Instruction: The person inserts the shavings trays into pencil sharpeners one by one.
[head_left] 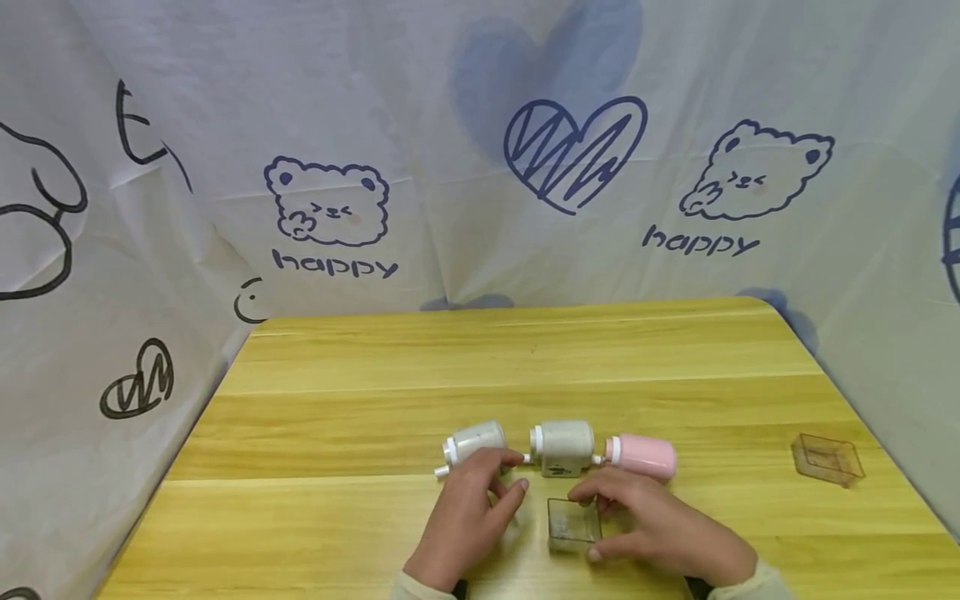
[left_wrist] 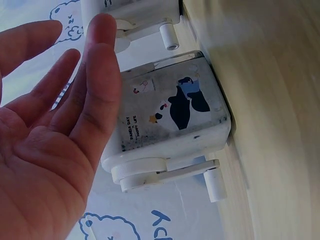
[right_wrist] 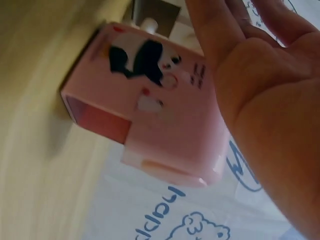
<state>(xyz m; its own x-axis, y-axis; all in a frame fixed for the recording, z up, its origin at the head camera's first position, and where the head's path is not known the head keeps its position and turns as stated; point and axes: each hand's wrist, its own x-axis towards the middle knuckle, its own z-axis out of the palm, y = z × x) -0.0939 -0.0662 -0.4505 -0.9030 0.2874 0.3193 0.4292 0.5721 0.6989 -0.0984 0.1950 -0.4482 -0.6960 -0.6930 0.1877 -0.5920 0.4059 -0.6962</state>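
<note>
My right hand (head_left: 648,521) grips a small see-through shavings drawer (head_left: 573,525) at its right end, thumb on the near side and fingers on the far side. Just beyond that hand is a pink hand-crank pencil sharpener (head_left: 647,457), whose lower end has an open slot in the right wrist view. My left hand (head_left: 474,510) has nothing between its loosely bent fingers. Its fingers partly cover a greyish-white crank sharpener (head_left: 480,435), which shows a panda picture in the left wrist view. Between the hands, a second greyish-white sharpener (head_left: 566,446) is behind the drawer.
An amber see-through drawer (head_left: 827,460) lies near the right edge of the wood-grain table (head_left: 315,417). White cranks stick out from the sharpeners' left sides. A printed cloth (head_left: 442,225) hangs along the back and both sides.
</note>
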